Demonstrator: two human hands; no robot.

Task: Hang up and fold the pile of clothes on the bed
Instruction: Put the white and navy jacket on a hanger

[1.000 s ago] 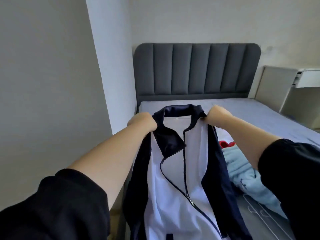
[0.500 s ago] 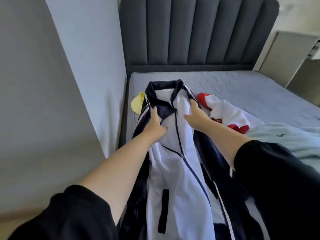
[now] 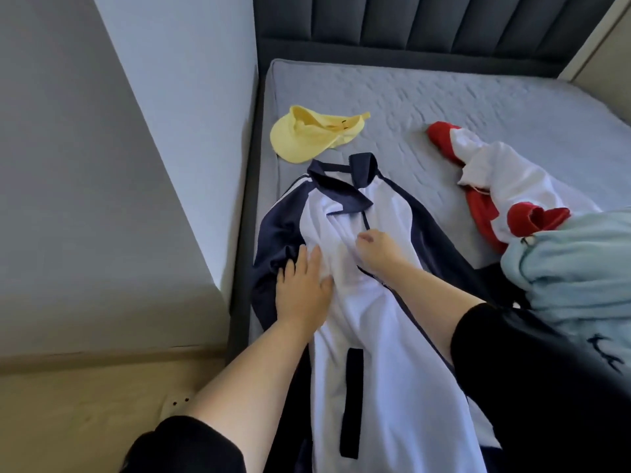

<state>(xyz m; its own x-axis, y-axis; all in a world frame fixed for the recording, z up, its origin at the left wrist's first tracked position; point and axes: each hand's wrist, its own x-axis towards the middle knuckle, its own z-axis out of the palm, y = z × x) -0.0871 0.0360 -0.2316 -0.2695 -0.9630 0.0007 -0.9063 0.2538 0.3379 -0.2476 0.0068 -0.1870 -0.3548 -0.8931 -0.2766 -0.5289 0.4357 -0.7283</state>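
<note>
**Jacket flat on the bed, both your hands on its chest**

At ten o'clock in your view, a soft yellow cotton cap (image 3: 307, 138) lies brim-left on the grey quilted mattress (image 3: 444, 97), just beyond the collar of the task's garment. That garment, the navy-and-white zip-up track jacket (image 3: 372, 336), lies face up along the mattress's left edge, collar toward twelve o'clock and hem toward six. Its dark left sleeve is bunched at nine o'clock.

Your left hand (image 3: 302, 291) rests flat, fingers straight and together, on the seam where the navy sleeve meets the white front. Your right hand (image 3: 377, 252), at one o'clock from the left, has its fingers curled tight, pinching the white front by the zipper line.

At two o'clock a red-and-white crumpled garment (image 3: 505, 186) lies apart from the jacket. At three o'clock a pale blue fleecy heap (image 3: 573, 278) overlaps that garment's near end.
</note>
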